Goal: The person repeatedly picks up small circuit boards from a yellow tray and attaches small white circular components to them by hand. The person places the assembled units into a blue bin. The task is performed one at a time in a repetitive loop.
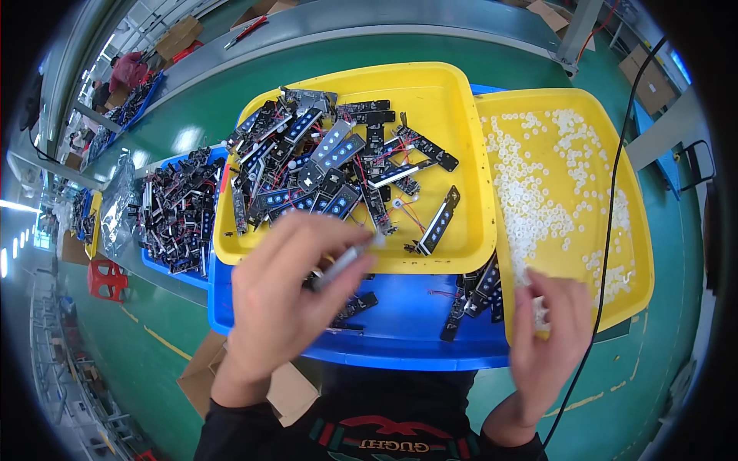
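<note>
My left hand (280,296) is closed around a narrow grey strip-shaped part (347,260), blurred, over the front rim of a yellow tray (461,131). That tray holds several black circuit strips (330,165) with blue dots and red wires. My right hand (550,338) rests with its fingers curled at the near corner of a second yellow tray (615,154), among small white ring-shaped pieces (530,200). Whether it grips any of them is hidden by the fingers. A blue tray (407,338) lies under both yellow trays, with a few black strips (477,296) in it.
Another blue tray (173,261) piled with black strips sits at the left on the green bench. A black cable (611,230) runs down across the right tray. Cardboard boxes (288,388) lie below the bench. A person in red (127,73) works far off at the upper left.
</note>
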### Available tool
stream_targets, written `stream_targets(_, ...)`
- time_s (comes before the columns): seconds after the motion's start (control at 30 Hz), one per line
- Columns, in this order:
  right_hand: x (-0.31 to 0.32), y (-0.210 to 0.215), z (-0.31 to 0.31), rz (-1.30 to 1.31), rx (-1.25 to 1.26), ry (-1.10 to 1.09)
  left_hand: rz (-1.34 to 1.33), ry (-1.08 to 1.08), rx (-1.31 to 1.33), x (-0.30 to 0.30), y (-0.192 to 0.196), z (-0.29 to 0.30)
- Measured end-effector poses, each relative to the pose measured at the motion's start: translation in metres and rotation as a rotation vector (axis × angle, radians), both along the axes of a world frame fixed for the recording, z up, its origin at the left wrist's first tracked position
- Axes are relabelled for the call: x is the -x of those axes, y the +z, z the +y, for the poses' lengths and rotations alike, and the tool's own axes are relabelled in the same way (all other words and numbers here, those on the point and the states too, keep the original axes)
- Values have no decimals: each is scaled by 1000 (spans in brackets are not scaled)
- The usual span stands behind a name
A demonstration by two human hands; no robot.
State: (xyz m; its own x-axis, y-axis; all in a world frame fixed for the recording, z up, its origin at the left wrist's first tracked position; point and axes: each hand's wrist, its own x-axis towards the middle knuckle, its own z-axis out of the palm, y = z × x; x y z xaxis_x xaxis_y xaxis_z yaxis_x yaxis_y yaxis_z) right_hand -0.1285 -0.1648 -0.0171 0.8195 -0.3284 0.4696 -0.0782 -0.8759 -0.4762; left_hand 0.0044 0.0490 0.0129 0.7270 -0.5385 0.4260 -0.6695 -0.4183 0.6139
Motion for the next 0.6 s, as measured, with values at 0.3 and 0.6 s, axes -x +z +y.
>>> stream_targets(0.3, 9, -3, -29, 321, 132, -229, -356, 74, -253, -63, 12, -46)
stream_targets(0.6, 11, -6, -31, 298, 103, -25, -7, -231, -758, 19, 18, 13)
